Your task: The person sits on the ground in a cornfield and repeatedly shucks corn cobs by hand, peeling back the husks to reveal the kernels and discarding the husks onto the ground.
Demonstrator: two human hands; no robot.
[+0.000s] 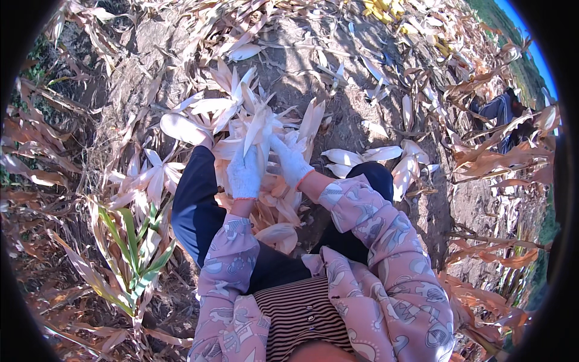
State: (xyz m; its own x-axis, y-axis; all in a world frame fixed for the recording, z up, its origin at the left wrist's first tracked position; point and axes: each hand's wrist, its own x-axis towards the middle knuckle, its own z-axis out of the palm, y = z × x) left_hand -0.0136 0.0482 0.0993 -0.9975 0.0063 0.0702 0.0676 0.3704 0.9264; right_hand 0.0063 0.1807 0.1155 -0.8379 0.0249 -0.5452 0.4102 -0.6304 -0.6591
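My left hand, in a white knit glove with an orange cuff edge, is closed on an ear of corn in its husk. Close beside it my right hand, gloved the same way, pinches the husk from the right. Pale dry leaves stand up around both hands, and any kernels are hidden. Below and between my legs lies a heap of loose corn husks. More splayed husks spread just beyond my hands.
A pile of yellow corn cobs lies far off at the top. Opened husks rest by my right knee. A green-leaved stalk stands at my left. Dry stalks line the right, with dark clothing of perhaps another person behind.
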